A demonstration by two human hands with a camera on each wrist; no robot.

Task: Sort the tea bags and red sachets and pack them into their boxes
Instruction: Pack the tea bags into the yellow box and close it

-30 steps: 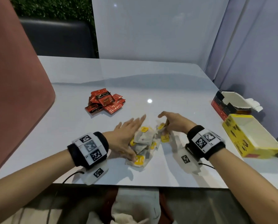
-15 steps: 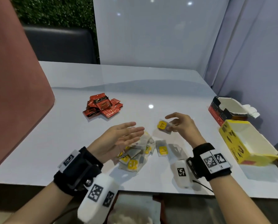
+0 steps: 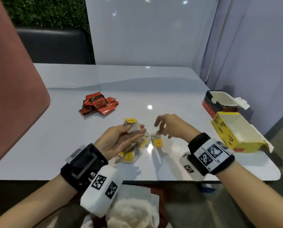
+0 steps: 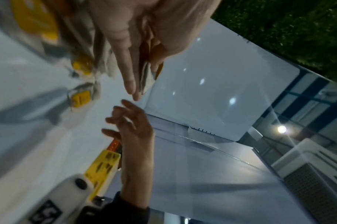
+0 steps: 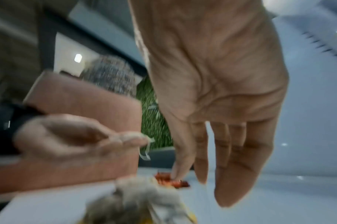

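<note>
My left hand (image 3: 119,139) is palm up above the tea bag pile (image 3: 129,156), its thumb pinning a tea bag with a yellow tag (image 3: 131,126) against straight fingers; the left wrist view shows that bag (image 4: 146,75) pinched under the thumb. My right hand (image 3: 170,125) hovers blurred with loose, empty fingers just above a single tea bag (image 3: 158,142) on the table. Red sachets (image 3: 98,106) lie heaped at the far left. The open yellow box (image 3: 232,134) and the open red-and-black box (image 3: 219,102) stand at the right edge.
A white table (image 3: 71,145) carries everything. A pink padded seat back (image 3: 14,96) rises on the left and a pale partition wall (image 3: 252,63) closes the right side behind the boxes. Cloth lies on my lap (image 3: 134,211) below the table's front edge.
The tea bag that my right hand pinched half a second ago now lies in my left hand. The right hand has let go and dropped toward the single bag on the table.
</note>
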